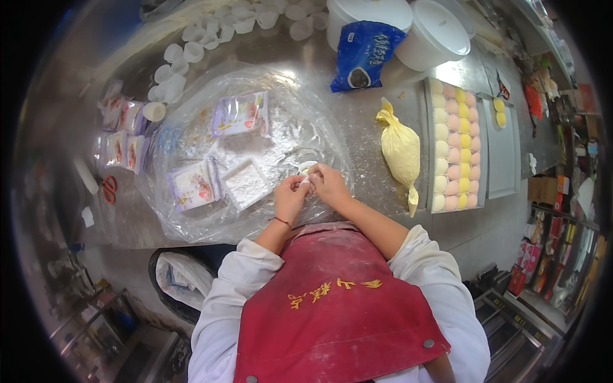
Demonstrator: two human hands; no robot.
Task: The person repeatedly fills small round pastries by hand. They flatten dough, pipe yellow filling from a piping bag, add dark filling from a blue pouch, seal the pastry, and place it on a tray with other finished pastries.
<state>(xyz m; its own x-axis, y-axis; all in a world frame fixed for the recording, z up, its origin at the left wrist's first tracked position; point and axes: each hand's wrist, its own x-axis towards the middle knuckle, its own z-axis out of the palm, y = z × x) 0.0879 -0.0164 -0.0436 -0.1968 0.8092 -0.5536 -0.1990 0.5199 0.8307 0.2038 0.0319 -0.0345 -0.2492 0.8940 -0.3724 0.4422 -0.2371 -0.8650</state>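
Observation:
My left hand and my right hand meet over a floury clear plastic sheet, fingertips pinched together. Between them is a small white piece that looks like soft dough; the fingers partly cover it. Just left of my hands lies a white square tray dusted with white powder. Beside that tray is a purple-and-white packet, and farther back more such packets lie on the plastic. A tied pale yellow bag, plump with filling, rests to the right of my right hand.
At the right, a tray holds rows of pastel round balls, beside another tray with two yellow ones. White tubs and a blue bag stand at the back. White cups, packets and red-handled scissors are left.

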